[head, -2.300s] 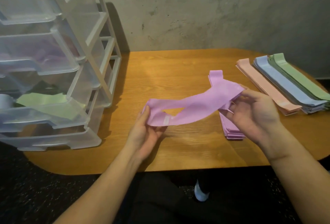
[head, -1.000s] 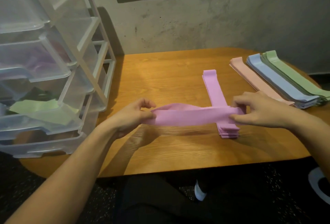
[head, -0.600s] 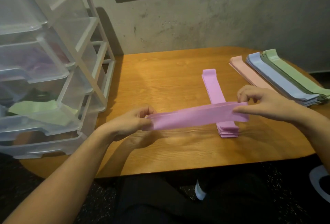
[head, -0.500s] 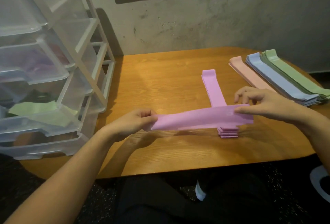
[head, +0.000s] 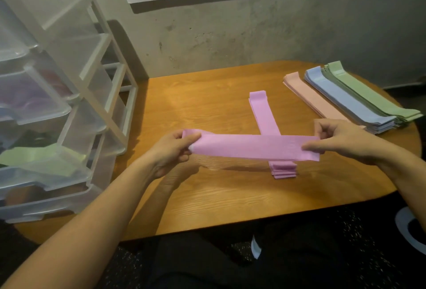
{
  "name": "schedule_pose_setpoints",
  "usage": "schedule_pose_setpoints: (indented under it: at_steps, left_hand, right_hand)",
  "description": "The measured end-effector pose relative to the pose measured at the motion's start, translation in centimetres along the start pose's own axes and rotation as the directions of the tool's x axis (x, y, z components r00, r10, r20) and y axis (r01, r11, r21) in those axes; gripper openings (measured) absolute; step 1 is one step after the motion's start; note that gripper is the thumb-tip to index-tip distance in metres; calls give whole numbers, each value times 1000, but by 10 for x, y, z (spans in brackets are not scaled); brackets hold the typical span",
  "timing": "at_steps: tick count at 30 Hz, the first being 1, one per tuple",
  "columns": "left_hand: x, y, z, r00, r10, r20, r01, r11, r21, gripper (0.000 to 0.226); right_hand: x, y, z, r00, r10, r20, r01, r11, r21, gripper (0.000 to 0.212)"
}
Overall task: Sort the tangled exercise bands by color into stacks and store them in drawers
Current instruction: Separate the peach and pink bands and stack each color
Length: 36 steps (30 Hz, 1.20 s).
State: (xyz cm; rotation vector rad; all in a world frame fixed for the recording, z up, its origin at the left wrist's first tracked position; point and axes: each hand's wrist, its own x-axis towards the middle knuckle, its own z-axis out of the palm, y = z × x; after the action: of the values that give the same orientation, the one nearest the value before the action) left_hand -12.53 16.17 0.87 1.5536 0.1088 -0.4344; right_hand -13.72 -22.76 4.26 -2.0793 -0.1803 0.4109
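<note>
Hands hold flat, matte pink band taut.

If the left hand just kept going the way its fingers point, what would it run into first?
The left hand points right along the purple band it pinches. Carried on, it would probably meet the right hand at the other end, crossing above the purple stack.

The pink band, twisted and slack earlier, is now pulled flat. Both hands pinch its ends, holding it crosswise above the pink stack.
</note>
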Motion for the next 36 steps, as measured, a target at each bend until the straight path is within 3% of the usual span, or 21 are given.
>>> schedule_pose_setpoints:
  at_steps: [2,8,13,16,18,20,23,28,30,33,36]
  left_hand:
    - [12,7,6,1000,1,-21,-1,1000,-5,26]
    - [52,29,31,993,-81,-82,80,997,-19,33]
    - [86,47,43,989,-150,-18,148,987,-69,8]
    - [109,52,50,993,-92,-78,97,994,57,21]
    - [124,55,55,995,-29,-91,43,986,161,16]
    - [137,60,59,995,25,-99,3,962,273,4]
    - [159,66,67,986,84,-144,-38,955,294,13]
    - [186,71,92,984,110,-142,-78,974,214,13]
    - [197,73,102,978,136,-159,-93,963,252,14]
    - [211,75,113,968,173,-184,-94,923,373,18]
    - [223,77,123,961,200,-192,-90,880,466,19]
  right_hand:
    - [-1,3,2,1000,29,1,-29,999,21,33]
    - [-5,16,-1,999,51,-1,-50,991,125,13]
    - [-13,24,-12,998,62,25,-64,995,79,17]
    - [-20,33,-23,986,48,157,-65,992,105,33]
    - [-23,35,-27,976,30,214,-54,993,107,42]
    - [-23,39,-27,995,-2,97,-6,996,84,38]
    - [-21,47,-24,989,-118,-91,115,993,-34,30]
    - [-14,64,-14,913,-383,-144,324,892,-315,19]
    - [-11,67,-8,878,-445,-178,361,858,-366,9]
    - [-4,68,3,830,-521,-199,418,817,-397,10]
    - [4,63,12,833,-524,-179,406,798,-446,13]
